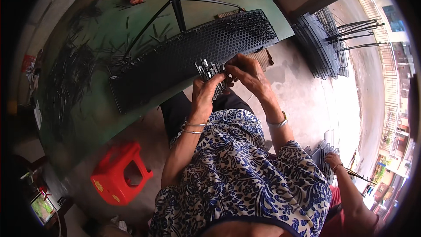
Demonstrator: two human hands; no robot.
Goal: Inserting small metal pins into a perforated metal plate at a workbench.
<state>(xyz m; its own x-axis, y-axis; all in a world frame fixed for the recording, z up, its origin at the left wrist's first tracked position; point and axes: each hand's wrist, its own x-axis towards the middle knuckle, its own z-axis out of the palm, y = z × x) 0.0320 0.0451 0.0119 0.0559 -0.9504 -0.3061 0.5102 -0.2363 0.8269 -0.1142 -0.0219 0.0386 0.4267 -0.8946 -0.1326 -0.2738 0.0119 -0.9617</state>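
My left hand (205, 94) is wrapped round a bundle of thin dark strips (204, 68) with shiny ends, held upright just off the table's near edge. Beside it my right hand (249, 75) is closed in a pinch at the bundle's right side; whatever sits between its fingertips is hidden. Just beyond both hands lies a long black panel (188, 50) full of small round holes. Many short dark pieces (252, 23) crowd its far right part, and more line its far edge.
Loose dark strips (72, 72) are heaped across the green table (94, 125). A black metal stand (176, 11) rises behind the panel. A red plastic stool (115, 177) is at lower left. Wire racks (320, 46) stand at right. Another person's hand (333, 160) touches similar racks at lower right.
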